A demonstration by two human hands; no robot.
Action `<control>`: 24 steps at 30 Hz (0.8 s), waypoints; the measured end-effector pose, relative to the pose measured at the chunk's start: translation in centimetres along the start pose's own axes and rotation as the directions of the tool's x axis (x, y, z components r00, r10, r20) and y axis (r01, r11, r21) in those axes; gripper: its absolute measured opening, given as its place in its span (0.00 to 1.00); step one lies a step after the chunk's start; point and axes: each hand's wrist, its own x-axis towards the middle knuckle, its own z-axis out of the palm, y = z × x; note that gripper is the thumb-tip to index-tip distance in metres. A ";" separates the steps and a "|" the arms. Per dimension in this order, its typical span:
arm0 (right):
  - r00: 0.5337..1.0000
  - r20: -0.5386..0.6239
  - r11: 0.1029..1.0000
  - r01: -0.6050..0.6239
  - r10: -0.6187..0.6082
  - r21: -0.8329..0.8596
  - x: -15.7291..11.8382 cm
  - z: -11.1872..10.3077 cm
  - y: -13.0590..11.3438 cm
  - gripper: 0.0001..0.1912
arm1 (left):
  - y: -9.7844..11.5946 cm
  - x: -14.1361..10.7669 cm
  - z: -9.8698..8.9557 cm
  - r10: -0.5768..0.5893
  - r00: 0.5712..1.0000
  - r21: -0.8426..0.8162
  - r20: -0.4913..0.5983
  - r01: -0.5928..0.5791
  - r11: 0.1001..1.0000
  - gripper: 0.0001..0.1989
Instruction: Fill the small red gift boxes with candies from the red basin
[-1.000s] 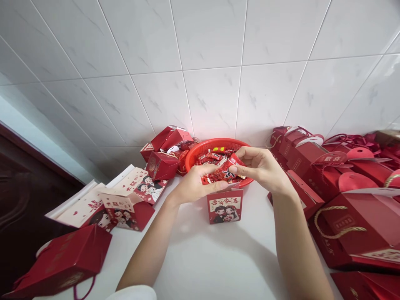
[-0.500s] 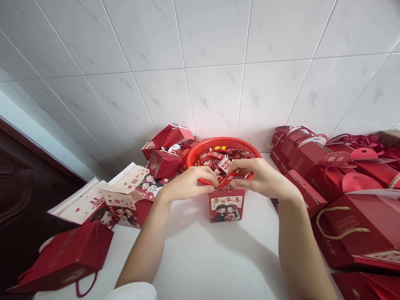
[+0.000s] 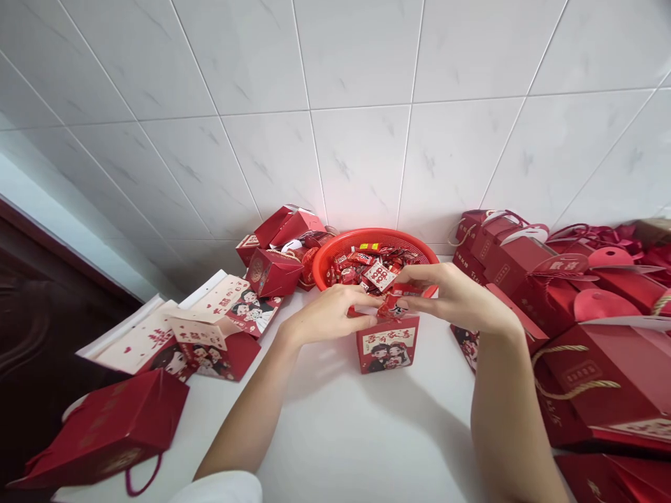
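Red packet (image 3: pixel 388 306) sits at the picture box's (image 3: pixel 388 349) open top | likely light, soft, slick-wrapped; best pinched mid-body | right hand (image 3: pixel 445 299) pinches red packet between thumb and fingers | left hand (image 3: pixel 333 314) narrowed at the rim, cannot tell whether gripping | picture box seems thin card, dentable; side walls suit holding | red basket (image 3: pixel 373 235) stands just behind

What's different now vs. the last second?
Both hands, left hand and right hand, moved down, bringing the red packet from above the small box to its mouth. The box shifted slightly right and turned a little. No clear release; the left hand's grip is partly hidden. Unchanged: the red basket and the boxes at right.
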 end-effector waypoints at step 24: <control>0.967 0.237 0.970 -0.036 0.094 -0.239 -3.2 0.5 -4.4 0.12 | 2.4 -1.7 0.3 0.123 0.973 -0.028 0.195 -0.119 0.992 0.35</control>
